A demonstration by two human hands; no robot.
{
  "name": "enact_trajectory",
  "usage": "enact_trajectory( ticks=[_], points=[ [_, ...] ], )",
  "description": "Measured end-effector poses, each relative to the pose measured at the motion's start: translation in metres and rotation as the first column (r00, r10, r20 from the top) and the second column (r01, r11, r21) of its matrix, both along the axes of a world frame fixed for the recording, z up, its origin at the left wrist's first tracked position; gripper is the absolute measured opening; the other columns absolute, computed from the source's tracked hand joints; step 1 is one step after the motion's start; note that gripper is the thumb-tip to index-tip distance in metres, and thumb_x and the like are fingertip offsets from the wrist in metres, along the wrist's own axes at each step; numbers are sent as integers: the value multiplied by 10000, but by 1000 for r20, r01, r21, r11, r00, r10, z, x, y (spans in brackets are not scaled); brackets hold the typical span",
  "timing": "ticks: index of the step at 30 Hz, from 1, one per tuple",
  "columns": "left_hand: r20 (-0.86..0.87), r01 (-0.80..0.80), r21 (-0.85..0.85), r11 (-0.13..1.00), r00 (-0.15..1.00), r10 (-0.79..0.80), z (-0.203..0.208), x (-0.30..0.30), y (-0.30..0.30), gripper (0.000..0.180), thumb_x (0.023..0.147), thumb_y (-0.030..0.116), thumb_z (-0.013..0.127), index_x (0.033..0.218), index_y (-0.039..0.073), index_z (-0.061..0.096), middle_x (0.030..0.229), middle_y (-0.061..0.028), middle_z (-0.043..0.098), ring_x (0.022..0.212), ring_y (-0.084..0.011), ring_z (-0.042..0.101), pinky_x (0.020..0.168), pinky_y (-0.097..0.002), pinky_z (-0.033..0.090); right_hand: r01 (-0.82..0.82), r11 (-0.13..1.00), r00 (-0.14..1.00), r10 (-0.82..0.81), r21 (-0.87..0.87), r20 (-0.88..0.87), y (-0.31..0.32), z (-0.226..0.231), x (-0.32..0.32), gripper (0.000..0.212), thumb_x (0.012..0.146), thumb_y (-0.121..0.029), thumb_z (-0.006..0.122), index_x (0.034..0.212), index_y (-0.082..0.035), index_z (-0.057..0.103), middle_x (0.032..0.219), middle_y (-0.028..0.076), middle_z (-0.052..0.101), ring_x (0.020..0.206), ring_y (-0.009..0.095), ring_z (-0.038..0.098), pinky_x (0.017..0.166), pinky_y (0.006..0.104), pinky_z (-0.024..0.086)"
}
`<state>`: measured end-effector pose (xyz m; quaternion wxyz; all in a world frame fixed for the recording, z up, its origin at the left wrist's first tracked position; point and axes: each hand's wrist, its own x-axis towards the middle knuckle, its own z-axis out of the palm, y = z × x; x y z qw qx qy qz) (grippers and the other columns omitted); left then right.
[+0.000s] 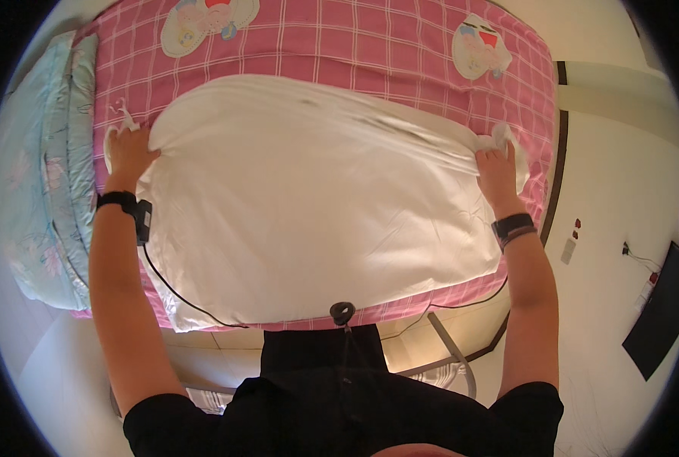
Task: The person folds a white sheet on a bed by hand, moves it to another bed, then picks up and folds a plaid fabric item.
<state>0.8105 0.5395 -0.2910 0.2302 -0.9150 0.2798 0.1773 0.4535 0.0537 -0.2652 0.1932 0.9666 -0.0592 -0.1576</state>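
A large white cloth (317, 206), perhaps a cover or pillowcase, lies spread over the pink checked bedding. Its far edge bows outward and shows creases toward the right. At the left end, my left hand (132, 156) is closed on a gathered bit of the cloth, and thin white strings stick out beyond the fingers. My right hand (496, 174) grips the cloth's right end, where a bunched fold shows past the knuckles. Between the two hands the fabric is fairly flat.
Pink checked bedding (339, 38) with cartoon patches covers the bed. A folded light-blue quilt (43, 183) lies on the left. Black cables run from my wristbands. Behind the bed's near edge stands a metal-framed chair (454, 346). A black screen (654, 312) hangs on the right wall.
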Motion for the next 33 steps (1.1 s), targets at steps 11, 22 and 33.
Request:
enact_trajectory(
  ticks=[11, 22, 33],
  points=[
    [32, 44, -307, 951, 999, -36, 126, -145, 126, 230, 605, 145, 614, 825, 84, 591, 864, -49, 576, 908, -205, 518, 980, -504, 151, 386, 897, 905, -325, -214, 274, 11, 110, -186, 356, 635, -104, 553, 982, -174, 517, 1018, 11, 528, 1098, 192, 409, 947, 595, 134],
    [759, 361, -306, 881, 651, -3, 341, -139, 143, 654, 618, 147, 649, 1212, 250, 397, 943, -4, 573, 923, -157, 525, 919, -567, 174, 349, 847, 698, 51, -402, 714, -124, 336, -156, 407, 712, -151, 527, 1106, -248, 489, 1031, -40, 555, 974, 169, 512, 845, 635, 200],
    [62, -103, -449, 888, 987, 146, 166, -326, 253, 346, 720, 151, 550, 1059, 159, 483, 1190, -26, 436, 1194, -183, 325, 969, -561, 106, 189, 982, 918, -181, 12, 354, 59, 224, -348, 434, 595, 7, 508, 1013, -107, 523, 1000, 14, 523, 1012, 171, 461, 1000, 508, 112]
  ],
)
